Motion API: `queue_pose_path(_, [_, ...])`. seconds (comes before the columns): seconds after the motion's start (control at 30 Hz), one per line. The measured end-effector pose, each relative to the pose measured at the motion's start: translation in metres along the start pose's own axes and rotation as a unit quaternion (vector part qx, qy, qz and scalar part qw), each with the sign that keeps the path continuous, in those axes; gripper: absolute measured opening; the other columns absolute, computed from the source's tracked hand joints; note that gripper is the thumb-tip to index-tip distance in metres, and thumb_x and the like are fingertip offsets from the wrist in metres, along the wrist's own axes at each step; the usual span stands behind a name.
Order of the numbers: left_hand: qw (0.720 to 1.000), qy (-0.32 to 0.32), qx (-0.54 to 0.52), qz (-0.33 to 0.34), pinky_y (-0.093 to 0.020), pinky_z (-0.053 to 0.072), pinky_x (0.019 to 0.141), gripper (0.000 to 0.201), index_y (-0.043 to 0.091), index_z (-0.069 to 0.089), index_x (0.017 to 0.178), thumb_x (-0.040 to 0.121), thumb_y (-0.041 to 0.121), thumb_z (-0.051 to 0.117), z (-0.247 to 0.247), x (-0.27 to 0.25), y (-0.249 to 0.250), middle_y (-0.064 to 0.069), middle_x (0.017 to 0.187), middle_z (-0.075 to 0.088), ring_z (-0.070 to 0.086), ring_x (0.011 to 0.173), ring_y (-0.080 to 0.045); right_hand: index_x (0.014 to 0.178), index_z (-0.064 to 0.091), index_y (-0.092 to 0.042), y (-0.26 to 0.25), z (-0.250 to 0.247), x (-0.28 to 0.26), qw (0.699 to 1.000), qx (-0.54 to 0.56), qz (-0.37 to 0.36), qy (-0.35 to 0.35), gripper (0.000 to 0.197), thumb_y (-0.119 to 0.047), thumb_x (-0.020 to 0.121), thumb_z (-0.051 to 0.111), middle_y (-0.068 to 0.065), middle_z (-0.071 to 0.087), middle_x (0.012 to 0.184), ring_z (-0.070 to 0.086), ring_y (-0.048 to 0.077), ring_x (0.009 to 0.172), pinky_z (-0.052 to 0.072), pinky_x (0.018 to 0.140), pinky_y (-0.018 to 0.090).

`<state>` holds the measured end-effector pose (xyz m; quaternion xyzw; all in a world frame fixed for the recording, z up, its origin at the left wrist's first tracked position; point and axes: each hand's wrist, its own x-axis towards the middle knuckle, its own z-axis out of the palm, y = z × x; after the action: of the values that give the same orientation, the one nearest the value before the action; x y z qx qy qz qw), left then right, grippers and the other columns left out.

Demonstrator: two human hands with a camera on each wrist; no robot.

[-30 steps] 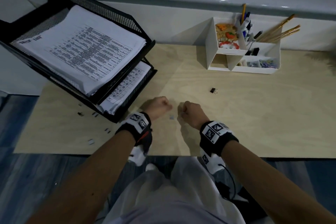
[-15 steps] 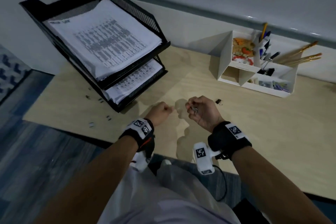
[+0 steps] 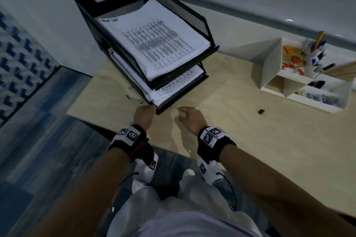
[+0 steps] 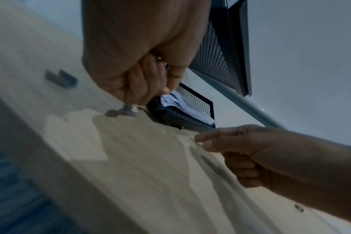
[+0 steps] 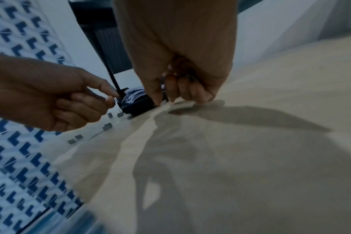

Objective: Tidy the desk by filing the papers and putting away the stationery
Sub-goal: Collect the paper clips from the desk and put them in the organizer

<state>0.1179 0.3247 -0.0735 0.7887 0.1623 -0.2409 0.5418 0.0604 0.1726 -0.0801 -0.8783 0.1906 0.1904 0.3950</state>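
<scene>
Small staples (image 3: 133, 96) lie left of the paper tray (image 3: 200, 81), nearest the left hand (image 3: 143, 116), curled; right hand (image 3: 189, 118) pinches something unclear.

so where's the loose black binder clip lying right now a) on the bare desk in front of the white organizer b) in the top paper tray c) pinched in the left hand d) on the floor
a: the head view shows the black binder clip lying alone on the wooden desk, just in front of the white organizer and well to the right of both hands.
</scene>
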Motion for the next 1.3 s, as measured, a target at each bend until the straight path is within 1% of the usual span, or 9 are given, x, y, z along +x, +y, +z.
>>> queue_pose_path(0.13, [0.995,0.044,0.081,0.026,-0.028,0.033,0.069,0.041,0.009,0.038,0.053,0.091,0.018,0.051,-0.025,0.007,0.003,-0.015,0.070,0.049,0.047,0.073,-0.027,0.136,0.046,-0.028,-0.015,0.020,0.009,0.992,0.062,0.064,0.085,0.048,-0.032,0.089,0.054,0.012,0.057,0.131,0.054,0.029,0.117,0.046,0.094,0.031])
queue_pose_path(0.3, [0.995,-0.030,0.089,0.019,-0.026,0.024,0.046,0.043,0.018,0.036,0.053,0.093,0.018,0.051,-0.040,0.023,0.019,-0.006,0.054,0.036,0.034,0.049,-0.017,0.127,0.055,-0.030,-0.032,0.035,0.018,0.967,0.132,0.120,0.184,0.044,-0.040,0.085,0.059,0.009,0.063,0.124,0.059,0.029,0.111,0.049,0.094,0.034])
queue_pose_path(0.43, [0.993,-0.077,0.090,-0.021,-0.023,0.019,0.046,0.043,0.015,0.030,0.052,0.089,0.009,0.051,-0.037,0.025,0.025,-0.005,0.052,0.031,0.028,0.046,-0.017,0.121,0.061,-0.030,-0.035,0.042,0.017,0.958,0.127,0.133,0.219,0.037,-0.042,0.086,0.057,0.008,0.066,0.121,0.061,0.030,0.109,0.049,0.094,0.034])
queue_pose_path(0.53, [0.991,-0.128,0.018,-0.046,-0.012,0.016,0.038,0.043,0.018,0.026,0.055,0.086,0.007,0.053,-0.030,0.027,0.023,0.002,0.035,0.025,0.022,0.029,-0.013,0.118,0.064,-0.031,-0.036,0.041,0.016,0.956,0.142,0.133,0.220,0.034,-0.042,0.085,0.058,0.008,0.067,0.119,0.061,0.031,0.109,0.048,0.094,0.035])
queue_pose_path(0.63, [0.991,-0.111,-0.045,-0.067,-0.005,0.014,0.034,0.038,0.018,0.033,0.058,0.084,0.012,0.059,-0.030,0.028,0.026,0.007,0.028,0.023,0.017,0.020,-0.007,0.117,0.062,-0.035,-0.034,0.043,0.016,0.966,0.098,0.114,0.210,0.032,-0.043,0.087,0.055,0.010,0.069,0.113,0.062,0.032,0.105,0.048,0.094,0.037])
queue_pose_path(0.77, [0.995,-0.078,-0.021,-0.051,-0.007,0.012,0.035,0.041,0.018,0.031,0.055,0.085,0.014,0.058,-0.028,0.028,0.029,-0.002,0.043,0.026,0.017,0.023,-0.007,0.124,0.056,-0.037,-0.035,0.047,0.016,0.973,0.005,0.106,0.206,0.033,-0.041,0.093,0.047,0.013,0.069,0.110,0.061,0.034,0.102,0.040,0.092,0.035])
queue_pose_path(1.0, [0.996,-0.073,-0.015,-0.051,-0.016,0.016,0.040,0.042,0.019,0.026,0.054,0.086,0.013,0.054,-0.033,0.025,0.030,0.009,0.025,0.024,0.021,0.022,-0.008,0.123,0.057,-0.036,-0.036,0.050,0.020,0.971,-0.015,0.104,0.216,0.032,-0.038,0.093,0.045,0.010,0.070,0.112,0.061,0.029,0.102,0.031,0.096,0.036])
queue_pose_path(1.17, [0.996,-0.073,-0.020,-0.047,-0.018,0.015,0.042,0.043,0.018,0.024,0.054,0.086,0.014,0.053,-0.033,0.025,0.032,0.008,0.025,0.022,0.019,0.023,-0.008,0.118,0.055,-0.022,-0.035,0.051,0.024,0.964,-0.170,0.049,0.196,0.035,-0.042,0.093,0.040,0.013,0.071,0.095,0.062,0.029,0.091,0.029,0.093,0.037])
queue_pose_path(1.3, [0.996,-0.074,-0.010,-0.045,-0.020,0.016,0.045,0.042,0.016,0.023,0.056,0.087,0.013,0.051,-0.034,0.028,0.030,-0.004,0.047,0.022,0.020,0.037,-0.016,0.108,0.063,-0.018,-0.034,0.048,0.024,0.955,-0.231,-0.007,0.187,0.041,-0.041,0.096,0.032,0.017,0.071,0.091,0.060,0.031,0.088,0.023,0.089,0.037])
